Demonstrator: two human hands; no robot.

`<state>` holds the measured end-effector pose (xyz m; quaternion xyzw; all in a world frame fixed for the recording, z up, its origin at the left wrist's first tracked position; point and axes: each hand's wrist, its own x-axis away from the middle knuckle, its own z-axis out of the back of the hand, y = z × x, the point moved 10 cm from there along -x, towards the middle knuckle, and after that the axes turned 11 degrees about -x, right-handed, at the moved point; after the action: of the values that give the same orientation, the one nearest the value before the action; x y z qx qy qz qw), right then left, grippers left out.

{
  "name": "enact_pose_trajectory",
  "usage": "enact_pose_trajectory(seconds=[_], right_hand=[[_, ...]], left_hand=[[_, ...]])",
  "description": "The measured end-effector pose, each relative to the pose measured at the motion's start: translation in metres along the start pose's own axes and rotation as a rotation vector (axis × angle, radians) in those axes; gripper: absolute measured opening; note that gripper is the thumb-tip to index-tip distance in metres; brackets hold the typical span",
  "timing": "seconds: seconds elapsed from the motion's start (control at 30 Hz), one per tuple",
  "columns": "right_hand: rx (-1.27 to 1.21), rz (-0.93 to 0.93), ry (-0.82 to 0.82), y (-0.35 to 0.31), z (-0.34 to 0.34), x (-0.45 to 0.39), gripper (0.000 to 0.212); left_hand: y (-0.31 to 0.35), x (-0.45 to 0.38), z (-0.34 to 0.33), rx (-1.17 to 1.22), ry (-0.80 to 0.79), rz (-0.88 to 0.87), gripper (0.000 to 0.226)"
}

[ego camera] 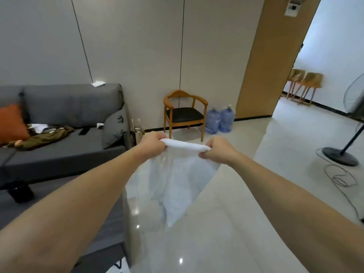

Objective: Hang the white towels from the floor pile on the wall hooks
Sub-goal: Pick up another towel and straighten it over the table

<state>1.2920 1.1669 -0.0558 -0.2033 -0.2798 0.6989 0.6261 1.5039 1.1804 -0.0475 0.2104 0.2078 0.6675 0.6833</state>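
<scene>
A white towel [174, 180] hangs in front of me at arm's length, its top edge bunched and stretched between both hands. My left hand [152, 143] grips the top left end with curled fingers. My right hand [217, 152] grips the top right end the same way. The cloth drops loosely to a point above the glossy floor [216, 243]. No wall hooks and no floor pile are in view.
A grey sofa [65, 134] with an orange cushion [11, 123] and clothes fills the left. A wooden chair [185, 113] and two blue water jugs [220, 120] stand by the far wall. A standing fan [346, 150] with a loose cable is at the right, beside an open doorway [315, 85].
</scene>
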Motion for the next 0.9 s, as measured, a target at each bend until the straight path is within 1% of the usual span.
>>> enact_pose_trajectory(seconds=[0.1,0.13,0.17,0.2,0.23,0.3,0.37,0.43,0.5,0.57,0.6,0.63,0.7,0.73,0.8,0.83,0.9], right_hand=[[-0.416,0.037,0.105,-0.008,0.021,-0.042,0.017],[-0.520,0.061,0.122,-0.016,0.024,-0.057,0.014],[-0.565,0.096,0.129,-0.024,0.026,-0.074,0.009],[-0.573,0.130,0.127,-0.032,0.027,-0.091,0.008],[-0.551,0.156,0.129,-0.036,0.026,-0.109,0.012],[-0.498,0.173,0.157,-0.036,0.027,-0.147,0.018],[-0.555,0.181,0.127,-0.030,0.024,-0.191,0.024],[-0.654,0.169,0.004,-0.026,0.015,-0.236,0.034],[-0.662,0.112,-0.199,-0.026,-0.005,-0.279,0.039],[-0.604,0.078,-0.396,-0.033,-0.029,-0.312,0.034],[-0.582,0.083,-0.445,-0.039,-0.038,-0.329,0.029],[-0.580,0.092,-0.460,-0.046,-0.044,-0.347,0.024],[-0.577,0.124,-0.417,-0.063,-0.050,-0.383,0.018],[-0.553,0.158,-0.382,-0.075,-0.053,-0.400,0.019],[-0.527,0.248,-0.315,-0.104,-0.061,-0.427,0.030],[-0.554,0.290,-0.303,-0.120,-0.067,-0.437,0.034],[-0.638,0.339,-0.343,-0.154,-0.087,-0.450,0.041]], left_hand=[[0.031,-0.040,-0.026,0.022,-0.179,-0.108,0.018],[0.042,-0.054,-0.033,0.069,-0.200,-0.135,0.021],[0.051,-0.069,-0.038,0.130,-0.202,-0.150,0.026],[0.058,-0.085,-0.041,0.184,-0.191,-0.156,0.029],[0.062,-0.101,-0.042,0.228,-0.170,-0.156,0.029],[0.060,-0.138,-0.040,0.289,-0.127,-0.133,0.022],[0.048,-0.176,-0.032,0.312,-0.072,-0.093,0.018],[0.032,-0.216,-0.017,0.327,0.005,-0.055,0.015],[0.012,-0.254,0.001,0.358,0.087,0.005,0.017],[-0.008,-0.286,0.018,0.360,0.147,0.065,0.020],[-0.017,-0.300,0.027,0.337,0.167,0.081,0.019],[-0.027,-0.314,0.036,0.312,0.186,0.099,0.017],[-0.052,-0.335,0.053,0.294,0.235,0.147,0.014],[-0.066,-0.340,0.062,0.289,0.261,0.182,0.013],[-0.095,-0.342,0.077,0.265,0.298,0.245,0.012],[-0.109,-0.340,0.085,0.261,0.314,0.272,0.013],[-0.138,-0.333,0.106,0.256,0.366,0.325,0.014]])
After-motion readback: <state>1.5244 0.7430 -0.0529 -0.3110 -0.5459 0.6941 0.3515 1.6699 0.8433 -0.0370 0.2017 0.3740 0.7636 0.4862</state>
